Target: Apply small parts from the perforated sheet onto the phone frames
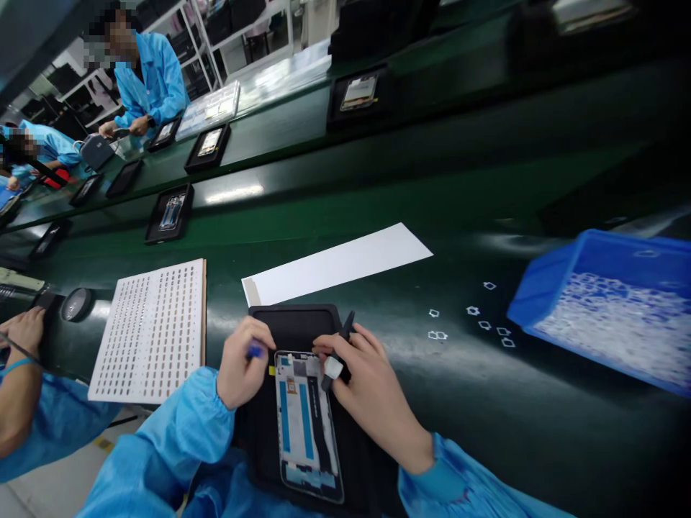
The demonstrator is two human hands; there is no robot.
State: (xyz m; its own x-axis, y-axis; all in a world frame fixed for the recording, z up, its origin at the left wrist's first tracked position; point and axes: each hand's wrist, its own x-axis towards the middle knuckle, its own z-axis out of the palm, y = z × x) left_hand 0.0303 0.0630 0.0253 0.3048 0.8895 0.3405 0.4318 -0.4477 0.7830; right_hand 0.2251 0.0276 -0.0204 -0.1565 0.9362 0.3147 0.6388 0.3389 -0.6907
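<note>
A phone frame point(294, 432) with blue strips and a dark flex strip lies in a black tray point(259, 460) in front of me. My left hand point(245, 363) is closed at the frame's upper left corner; something small and blue shows at its fingers, too blurred to name. Over the frame's upper right edge, my right hand point(370, 392) grips a slim black tool point(345, 331) with a white patch point(333, 368) near its lower end. Its fingertips hide part of the frame's edge.
A long white sheet point(340, 262) lies beyond the tray. Left of it rests a white perforated board point(156, 331). Several small white outline pieces point(484, 325) lie beside a blue bin point(545, 288) full of them. A co-worker's hand point(24, 334) is at far left; belts carry more trays point(168, 214).
</note>
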